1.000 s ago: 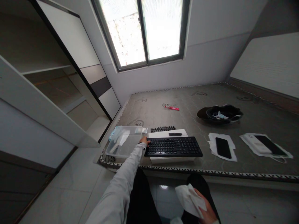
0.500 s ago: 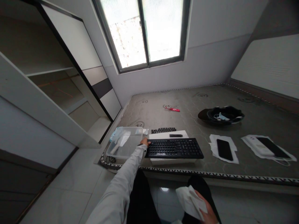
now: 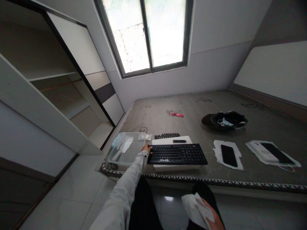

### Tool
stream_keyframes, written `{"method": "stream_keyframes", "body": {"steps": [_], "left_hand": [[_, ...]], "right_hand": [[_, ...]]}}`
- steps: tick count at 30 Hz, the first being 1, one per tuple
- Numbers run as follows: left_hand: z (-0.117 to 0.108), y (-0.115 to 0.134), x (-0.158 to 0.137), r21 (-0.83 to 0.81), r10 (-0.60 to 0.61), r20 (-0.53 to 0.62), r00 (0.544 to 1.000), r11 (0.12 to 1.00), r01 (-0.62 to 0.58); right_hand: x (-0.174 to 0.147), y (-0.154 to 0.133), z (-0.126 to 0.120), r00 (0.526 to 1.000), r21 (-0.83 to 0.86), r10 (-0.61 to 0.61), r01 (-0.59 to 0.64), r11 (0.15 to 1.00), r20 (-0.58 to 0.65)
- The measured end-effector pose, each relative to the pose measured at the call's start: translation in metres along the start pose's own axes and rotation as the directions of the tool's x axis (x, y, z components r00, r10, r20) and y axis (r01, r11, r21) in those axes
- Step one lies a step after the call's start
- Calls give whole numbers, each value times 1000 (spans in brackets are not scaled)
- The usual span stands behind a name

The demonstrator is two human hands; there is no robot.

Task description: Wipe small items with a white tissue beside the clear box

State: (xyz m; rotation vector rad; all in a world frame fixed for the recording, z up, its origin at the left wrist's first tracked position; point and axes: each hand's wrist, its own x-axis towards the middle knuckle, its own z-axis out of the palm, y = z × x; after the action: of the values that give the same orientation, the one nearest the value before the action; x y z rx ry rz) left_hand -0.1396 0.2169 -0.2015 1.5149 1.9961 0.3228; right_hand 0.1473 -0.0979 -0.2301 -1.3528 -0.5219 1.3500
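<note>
A black keyboard (image 3: 177,154) rests on a white box (image 3: 177,168) near the front edge of the mattress. My left hand (image 3: 146,148) grips the keyboard at its left end, fingers over the edge. Low in the view, over my right knee, my right hand (image 3: 212,217) is closed on a crumpled white tissue (image 3: 198,209). Behind the keyboard lies a small black tool (image 3: 179,141) on the box, with a group of loose black keycaps (image 3: 167,135) beyond it. A clear plastic bin (image 3: 129,155) stands just left of my left hand.
On the mattress (image 3: 153,121) lie a red packet (image 3: 177,114), a dark cap (image 3: 224,120) turned up, and a phone (image 3: 228,155) on a white tissue. Farther right, a white device (image 3: 265,152) and a second phone (image 3: 278,153) share another tissue. An open wardrobe (image 3: 79,95) stands at left.
The whole view has shifted slightly. My left hand stays at the keyboard's left end and my right hand still holds the tissue.
</note>
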Motion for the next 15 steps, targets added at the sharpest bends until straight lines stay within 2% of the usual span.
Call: {"method": "stream_keyframes", "body": {"steps": [6, 10, 15], "left_hand": [[-6, -22, -17, 169, 0, -22, 1000, 986, 4], [-10, -31, -33, 260, 28, -21, 999, 965, -21], [-14, -29, -48, 315, 67, 3, 998, 947, -65]], "right_hand": [[-7, -10, 2, 1000, 2, 1, -1, 1000, -11], [-1, -2, 4, 1000, 14, 22, -22, 1000, 16], [12, 18, 1, 999, 37, 42, -43, 998, 26]]}}
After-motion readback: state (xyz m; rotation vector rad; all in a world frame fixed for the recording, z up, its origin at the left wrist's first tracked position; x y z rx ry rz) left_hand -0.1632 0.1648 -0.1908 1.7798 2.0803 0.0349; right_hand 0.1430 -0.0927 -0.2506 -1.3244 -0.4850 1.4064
